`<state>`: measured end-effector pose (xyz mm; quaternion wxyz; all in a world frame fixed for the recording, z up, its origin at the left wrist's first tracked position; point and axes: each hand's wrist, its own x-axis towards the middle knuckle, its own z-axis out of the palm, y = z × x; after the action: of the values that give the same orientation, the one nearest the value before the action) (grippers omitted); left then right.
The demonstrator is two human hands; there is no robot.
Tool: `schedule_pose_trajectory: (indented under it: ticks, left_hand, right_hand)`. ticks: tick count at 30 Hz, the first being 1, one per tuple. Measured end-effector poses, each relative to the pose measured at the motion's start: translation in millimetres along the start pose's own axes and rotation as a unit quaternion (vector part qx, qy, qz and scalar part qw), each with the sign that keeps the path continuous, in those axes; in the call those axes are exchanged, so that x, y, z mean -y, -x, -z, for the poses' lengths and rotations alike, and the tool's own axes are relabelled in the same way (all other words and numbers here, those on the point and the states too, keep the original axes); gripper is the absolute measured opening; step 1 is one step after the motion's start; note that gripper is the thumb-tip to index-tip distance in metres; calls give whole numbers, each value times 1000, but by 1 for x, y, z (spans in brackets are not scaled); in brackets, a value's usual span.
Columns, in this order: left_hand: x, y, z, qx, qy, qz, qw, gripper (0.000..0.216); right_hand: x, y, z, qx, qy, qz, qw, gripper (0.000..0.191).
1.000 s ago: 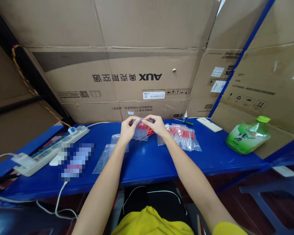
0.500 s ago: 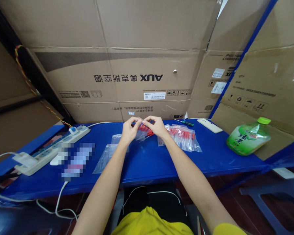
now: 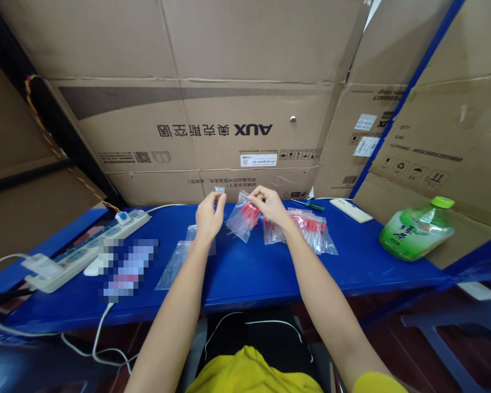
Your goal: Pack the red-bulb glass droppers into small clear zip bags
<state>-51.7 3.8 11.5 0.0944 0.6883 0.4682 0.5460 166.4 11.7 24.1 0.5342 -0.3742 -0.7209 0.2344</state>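
Note:
My right hand (image 3: 269, 203) pinches the top corner of a clear zip-lock bag (image 3: 243, 221), which hangs tilted over the blue table with several small red pieces inside. To the left, my left hand (image 3: 210, 215) is apart from that bag, thumb a little away from the curled fingers and nothing visible in it. Just beyond its fingertips a small blue-and-white label (image 3: 219, 189) shows against the cardboard. More filled bags with red pieces (image 3: 311, 226) lie in an overlapping row by my right wrist. Flat clear bags (image 3: 175, 265) lie beside my left forearm.
A green-handled screwdriver (image 3: 314, 206) and a white slab-like object (image 3: 351, 210) lie at the back right. A green bottle (image 3: 416, 229) rests at the right end. On the left are a power strip (image 3: 85, 251), a blurred phone (image 3: 131, 267) and white cables. Cardboard (image 3: 213, 103) walls the back.
My left hand has let go of the bag and moved left. My right hand has shifted slightly right, and the bag now hangs from it alone.

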Motion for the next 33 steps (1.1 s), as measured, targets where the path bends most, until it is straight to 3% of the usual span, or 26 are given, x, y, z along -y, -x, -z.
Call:
schedule_pose_trajectory:
  ticks: [2, 5, 7, 11, 14, 18, 22, 26, 29, 33]
  left_hand:
    - [6, -3, 14, -53, -64, 60, 995, 29]
    - [29, -7, 38, -96, -163, 205, 960, 24]
    - [51, -8, 52, -71, -216, 288, 930, 25]
    - [97, -6, 65, 26, -266, 356, 896, 39]
    - [113, -4, 60, 77, -277, 323, 902, 43]
    - [107, -2, 50, 114, -297, 316, 894, 31]
    - [93, -2, 43, 141, -286, 313, 895, 16]
    - [89, -1, 39, 174, -264, 300, 900, 8]
    - [84, -3, 37, 158, -215, 207, 941, 3]
    - [65, -9, 34, 149, -98, 9, 984, 10]
  right_hand:
    - [-8, -2, 22, -11, 14, -20, 1000, 38]
    - [-25, 2, 58, 8, 71, -94, 993, 40]
    - [-35, 11, 79, -2, 155, -144, 977, 36]
    - [-42, 23, 97, -158, 302, -167, 925, 26]
    - [-37, 17, 87, -182, 317, -156, 918, 27]
    - [-24, 3, 42, -178, 318, -120, 924, 28]
    - [-12, 5, -17, -30, 330, 5, 944, 23]
    - [-7, 18, -61, 117, 365, 24, 923, 33]
    - [-6, 25, -77, 157, 374, 22, 914, 44]
    - [-10, 23, -77, 124, 346, 8, 930, 48]
